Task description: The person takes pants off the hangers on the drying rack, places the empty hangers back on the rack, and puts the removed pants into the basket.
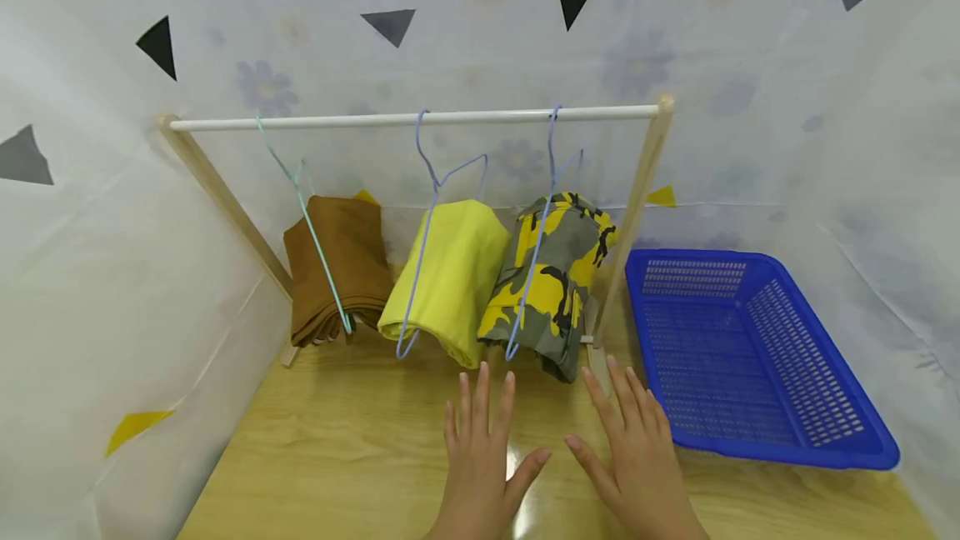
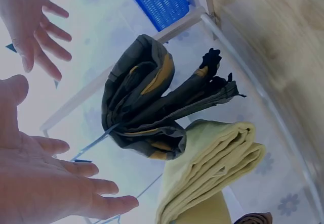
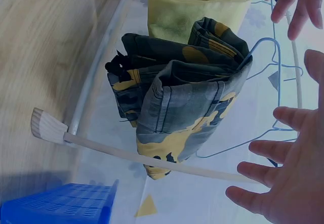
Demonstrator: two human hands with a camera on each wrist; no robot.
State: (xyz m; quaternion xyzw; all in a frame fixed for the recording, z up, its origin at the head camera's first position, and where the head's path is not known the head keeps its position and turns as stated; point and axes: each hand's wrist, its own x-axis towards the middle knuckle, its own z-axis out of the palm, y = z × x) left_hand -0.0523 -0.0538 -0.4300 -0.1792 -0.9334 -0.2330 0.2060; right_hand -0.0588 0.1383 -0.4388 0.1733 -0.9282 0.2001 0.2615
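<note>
Both hands are held out with fingers spread and nothing in them, in front of a small clothes rack. The left hand [image 1: 480, 457] is nearest the yellow folded garment [image 1: 453, 273] and the camouflage trousers [image 1: 555, 290]. To its right, the right hand [image 1: 633, 448] reaches beside the blue basket [image 1: 757, 373]. A blue hanger [image 1: 536, 265] carries the camouflage trousers, another blue hanger [image 1: 423, 265] carries the yellow garment, and a mint hanger [image 1: 318, 248] at the left carries a brown folded garment [image 1: 341, 257]. All three hangers hook over the white rod [image 1: 487, 118].
Wooden posts [image 1: 225, 198] hold up the rod at both ends. The basket stands on the wooden table [image 1: 337, 457] at the rack's right. Behind and at the sides hangs a pale flowered cloth [image 1: 465, 57] with dark and yellow triangles.
</note>
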